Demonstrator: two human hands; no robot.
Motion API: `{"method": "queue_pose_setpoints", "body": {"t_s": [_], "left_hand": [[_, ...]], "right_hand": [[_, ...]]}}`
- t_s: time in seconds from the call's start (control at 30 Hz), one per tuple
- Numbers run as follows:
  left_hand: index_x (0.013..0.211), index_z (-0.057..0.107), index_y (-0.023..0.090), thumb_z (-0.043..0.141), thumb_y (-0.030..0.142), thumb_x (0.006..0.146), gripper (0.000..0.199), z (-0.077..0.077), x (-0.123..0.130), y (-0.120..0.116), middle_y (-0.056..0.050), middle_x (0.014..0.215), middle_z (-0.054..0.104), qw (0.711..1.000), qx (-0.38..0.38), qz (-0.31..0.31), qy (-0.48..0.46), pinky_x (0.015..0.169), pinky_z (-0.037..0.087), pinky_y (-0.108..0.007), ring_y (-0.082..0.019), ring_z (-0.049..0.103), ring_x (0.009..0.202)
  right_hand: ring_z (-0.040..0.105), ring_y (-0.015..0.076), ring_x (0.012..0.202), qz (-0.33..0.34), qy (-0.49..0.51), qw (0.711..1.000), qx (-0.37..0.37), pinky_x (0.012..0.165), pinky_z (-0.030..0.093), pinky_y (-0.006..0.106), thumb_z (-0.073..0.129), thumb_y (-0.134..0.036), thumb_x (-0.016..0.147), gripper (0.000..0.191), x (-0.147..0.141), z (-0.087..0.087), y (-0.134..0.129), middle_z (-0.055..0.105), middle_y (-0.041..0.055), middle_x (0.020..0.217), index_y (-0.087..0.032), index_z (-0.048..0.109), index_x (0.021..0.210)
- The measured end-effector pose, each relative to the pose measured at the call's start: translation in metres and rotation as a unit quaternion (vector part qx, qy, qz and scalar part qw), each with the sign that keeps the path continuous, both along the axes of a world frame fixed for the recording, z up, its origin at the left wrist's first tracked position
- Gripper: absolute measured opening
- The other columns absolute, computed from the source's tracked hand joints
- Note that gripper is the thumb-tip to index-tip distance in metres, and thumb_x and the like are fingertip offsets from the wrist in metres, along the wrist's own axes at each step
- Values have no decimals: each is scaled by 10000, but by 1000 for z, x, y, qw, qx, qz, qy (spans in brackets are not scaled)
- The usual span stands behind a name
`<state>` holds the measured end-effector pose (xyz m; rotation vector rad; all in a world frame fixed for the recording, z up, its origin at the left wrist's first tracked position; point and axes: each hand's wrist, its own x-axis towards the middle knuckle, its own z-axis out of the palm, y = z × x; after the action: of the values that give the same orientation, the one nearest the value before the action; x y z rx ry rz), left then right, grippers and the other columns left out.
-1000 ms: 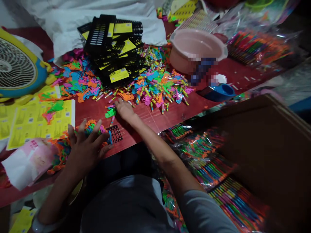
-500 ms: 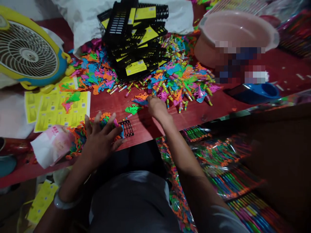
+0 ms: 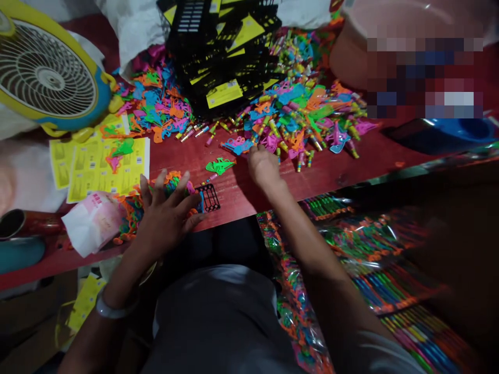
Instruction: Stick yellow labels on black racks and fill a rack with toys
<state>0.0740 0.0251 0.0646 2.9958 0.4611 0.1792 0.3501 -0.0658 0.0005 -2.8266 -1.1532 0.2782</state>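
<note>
Left hand (image 3: 166, 210) — open, palm down, fingers spread over a row of coloured plastic pieces (image 3: 176, 183) at the near edge of the red table (image 3: 171, 161). A small black rack (image 3: 211, 197) shows just right of its fingertips; how far it runs under the hand cannot be told.

Right hand (image 3: 265, 167) — fingers curled downward at the near edge of the mixed pile (image 3: 300, 117), beside a blue plastic piece (image 3: 240, 147). Its fingertips are hidden, so whether it grips anything cannot be told.

Green plastic piece (image 3: 220, 166): one, lying flat between the two hands, with a small pink tube (image 3: 210, 179) near it.

Mixed pile: bright flat pieces and short yellow-banded tubes, right of centre.

Second pile (image 3: 163, 111): flat pieces in blue, orange, pink and green, left of the black racks (image 3: 230, 62), which are heaped at the far middle with yellow cards (image 3: 225, 93) among them.

Fan (image 3: 50, 78): yellow and blue, far left. Yellow printed sheets (image 3: 91, 174), near side of the fan, bearing a few loose pieces.

Pink and white packet (image 3: 93, 221): near left, beside the row.

Pink basin (image 3: 351, 57): far right, partly behind a blurred patch. Blue container (image 3: 440, 135): right.

Clear bags of coloured sticks (image 3: 390, 285): below the table, near right.
</note>
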Motion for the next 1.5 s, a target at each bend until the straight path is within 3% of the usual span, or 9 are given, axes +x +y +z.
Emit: {"method": "queue_pose_setpoints", "body": {"t_s": [0.33,0.4,0.53,0.6,0.8,0.87,1.07,1.3,1.5], "left_hand": [[1232,661,327,524,540,1013,334,3,0,3,-31,1669,408,1000,7,-11,16,1229,-8,-769,-413,84,1611],[1231,662,314,523,536,1014,340,3,0,3,-48,1664,414,1000,19,-15,16,1227,0,-775,-417,72,1613],[1222,661,331,513,530,1019,321,3,-1,3,-21,1669,406,1000,20,-11,16,1252,0,-743,-385,87,1620],[1219,661,340,523,520,1017,303,3,0,3,-8,1669,406,1000,15,-10,10,1263,-5,-726,-366,84,1625],[1227,664,334,567,480,1006,282,2,0,3,-22,1671,400,1000,14,-10,7,1261,-6,-724,-351,34,1632],[1220,665,337,566,483,1007,276,1,-1,3,-14,1675,391,1000,7,-9,3,1259,-6,-727,-343,2,1635],[1229,664,365,562,501,1005,281,-1,-1,3,15,1680,382,1000,-7,1,-4,1272,-36,-701,-321,-14,1637],[1271,646,361,526,532,1018,329,-1,-2,2,6,1684,373,1000,-2,0,7,1259,-25,-731,-315,-49,1635],[1253,665,366,556,534,1001,322,-1,-1,0,21,1677,382,1000,-28,12,-9,1277,-44,-710,-319,-51,1636]], "right_hand": [[675,246,959,-16,132,960,245,872,552,397,469,-188,968,303,-17,-20,5,661,159,1078,-101,566,1242],[681,200,865,-5,242,919,312,827,563,362,485,-202,957,277,-30,-27,4,665,82,978,-154,522,1228],[637,125,647,15,496,776,389,675,550,274,508,-242,953,158,-61,-43,9,615,-33,809,-211,477,1104],[617,120,621,36,529,752,391,651,530,255,528,-269,952,91,-70,-48,12,595,-49,755,-214,487,1011],[617,175,829,78,392,856,328,811,523,313,592,-220,878,236,-66,-43,14,661,30,942,-172,541,1103],[618,199,925,94,361,870,322,891,515,345,566,-193,858,263,-63,-41,15,667,70,1039,-165,539,1119],[623,198,929,150,374,834,378,889,516,349,513,-128,788,248,-71,-44,24,644,68,1030,-186,525,1029],[609,190,934,260,381,824,330,879,514,324,509,-122,821,116,-77,-42,36,656,76,1031,-189,570,895],[644,178,983,237,428,821,293,901,521,309,553,-73,792,295,-70,-35,43,694,39,1042,-184,611,1059]]}}
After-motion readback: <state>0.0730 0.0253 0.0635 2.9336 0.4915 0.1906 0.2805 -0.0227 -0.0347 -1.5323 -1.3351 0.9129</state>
